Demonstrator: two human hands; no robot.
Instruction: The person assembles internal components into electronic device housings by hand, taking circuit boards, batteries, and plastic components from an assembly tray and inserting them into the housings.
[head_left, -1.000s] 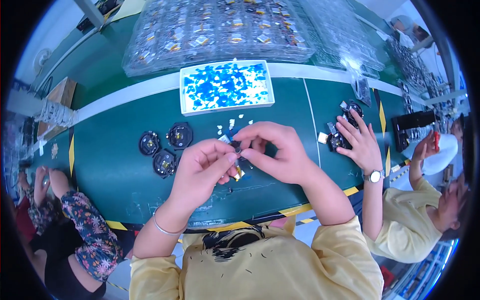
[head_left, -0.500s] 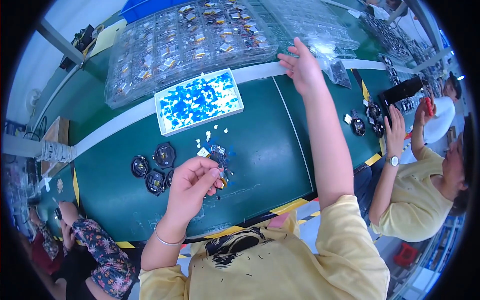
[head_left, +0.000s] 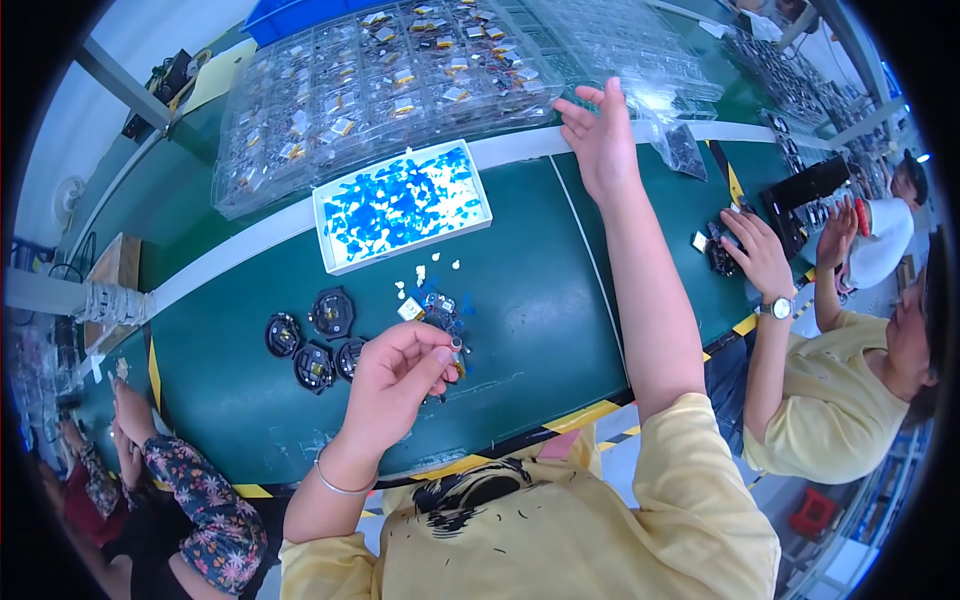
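Note:
My left hand [head_left: 402, 372] is closed in a pinch over the green table, with a small round part [head_left: 457, 343] between thumb and fingertips; its exact kind is too small to make out. Just beyond the pinch lies a heap of small electronic parts [head_left: 440, 305] with wires and blue bits, beside a white-and-gold flat piece [head_left: 410, 308]. Several round black housings [head_left: 332, 312] sit to the left, one partly behind my hand. My right hand [head_left: 602, 150] is raised with fingers spread and nothing in it, near the right end of the clear compartment trays [head_left: 540, 110].
A white box [head_left: 410, 248] of blue and white pieces stands before the trays. Small white bits [head_left: 421, 272] lie near it. A clear bag of dark parts [head_left: 684, 152] rests at the right. A co-worker's hand [head_left: 760, 255] works over black parts; another person's floral sleeve [head_left: 215, 515] is at the left.
My right hand shifts slightly down, its fingers still spread. My left hand moves a little right, keeping its pinch. The co-worker's hand at the right reaches lower onto the black parts.

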